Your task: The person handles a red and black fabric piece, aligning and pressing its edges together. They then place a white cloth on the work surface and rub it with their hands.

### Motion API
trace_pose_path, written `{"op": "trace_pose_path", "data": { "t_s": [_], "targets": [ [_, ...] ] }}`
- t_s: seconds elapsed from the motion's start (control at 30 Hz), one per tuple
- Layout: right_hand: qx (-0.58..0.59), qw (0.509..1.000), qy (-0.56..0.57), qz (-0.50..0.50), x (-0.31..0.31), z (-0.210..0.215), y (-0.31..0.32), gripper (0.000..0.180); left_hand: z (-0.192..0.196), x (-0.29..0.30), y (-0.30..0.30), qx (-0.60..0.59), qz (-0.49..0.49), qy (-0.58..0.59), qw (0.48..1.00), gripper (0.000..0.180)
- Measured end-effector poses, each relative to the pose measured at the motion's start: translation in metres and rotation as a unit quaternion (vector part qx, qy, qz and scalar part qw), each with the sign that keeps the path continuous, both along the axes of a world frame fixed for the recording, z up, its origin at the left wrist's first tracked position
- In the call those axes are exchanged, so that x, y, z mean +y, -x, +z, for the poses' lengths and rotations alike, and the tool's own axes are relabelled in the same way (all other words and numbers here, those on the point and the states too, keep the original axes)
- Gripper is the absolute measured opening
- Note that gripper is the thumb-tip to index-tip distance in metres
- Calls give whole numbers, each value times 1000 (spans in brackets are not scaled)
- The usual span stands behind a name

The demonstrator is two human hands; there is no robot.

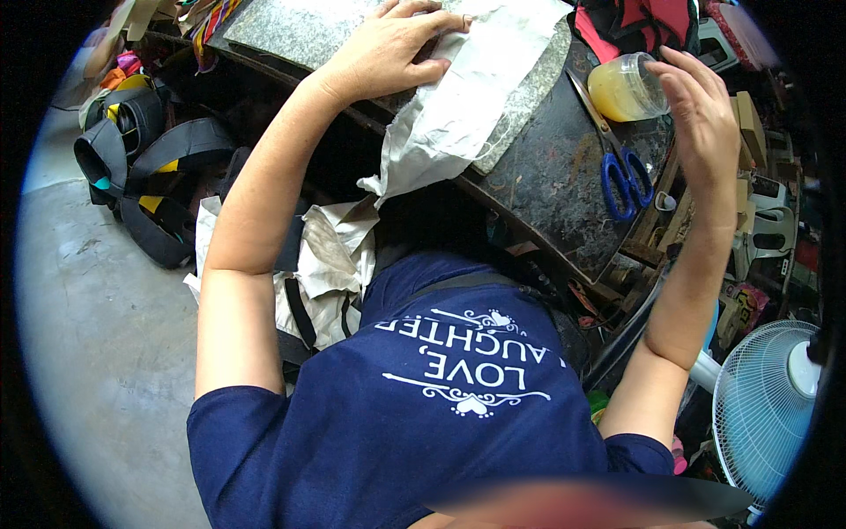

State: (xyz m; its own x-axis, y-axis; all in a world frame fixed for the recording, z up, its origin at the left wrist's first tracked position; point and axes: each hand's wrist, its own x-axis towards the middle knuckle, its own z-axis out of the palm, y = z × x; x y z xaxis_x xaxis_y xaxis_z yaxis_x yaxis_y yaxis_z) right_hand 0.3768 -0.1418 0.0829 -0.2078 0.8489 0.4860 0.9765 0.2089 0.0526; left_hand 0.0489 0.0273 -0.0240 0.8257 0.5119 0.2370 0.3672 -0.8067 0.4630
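Observation:
A strip of white cloth (480, 97) with frayed edges lies over a grey speckled slab (295, 31), and its near end hangs past the table edge. My left hand (397, 48) rests on the cloth's left side, fingers stretched and thumb apart. At the right, a clear jar (627, 86) of yellowish paste stands on the dark table, its mouth toward my right hand (701, 106). The fingers of that hand are extended beside the jar's rim; whether a fingertip goes inside is unclear. Scissors with blue handles (624, 181) lie just below the jar.
The dark worn tabletop (555, 167) ends in a corner at the lower right. Red and black material (630, 26) sits beyond the jar. Black straps (159, 167) are piled at the left. More white cloth (335, 251) lies by my lap. A fan (767, 414) stands at the lower right.

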Motion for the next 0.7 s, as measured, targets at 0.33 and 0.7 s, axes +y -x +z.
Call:
{"op": "trace_pose_path", "data": {
  "t_s": [0.33, 0.7],
  "targets": [
    [299, 920, 228, -107, 24, -23, -41, 57, 3, -3, 2, 47, -33, -81, 995, 85],
    [-99, 992, -74, -2, -11, -7, -9, 60, -1, 5, 3, 35, -46, -24, 998, 75]
  ]
}}
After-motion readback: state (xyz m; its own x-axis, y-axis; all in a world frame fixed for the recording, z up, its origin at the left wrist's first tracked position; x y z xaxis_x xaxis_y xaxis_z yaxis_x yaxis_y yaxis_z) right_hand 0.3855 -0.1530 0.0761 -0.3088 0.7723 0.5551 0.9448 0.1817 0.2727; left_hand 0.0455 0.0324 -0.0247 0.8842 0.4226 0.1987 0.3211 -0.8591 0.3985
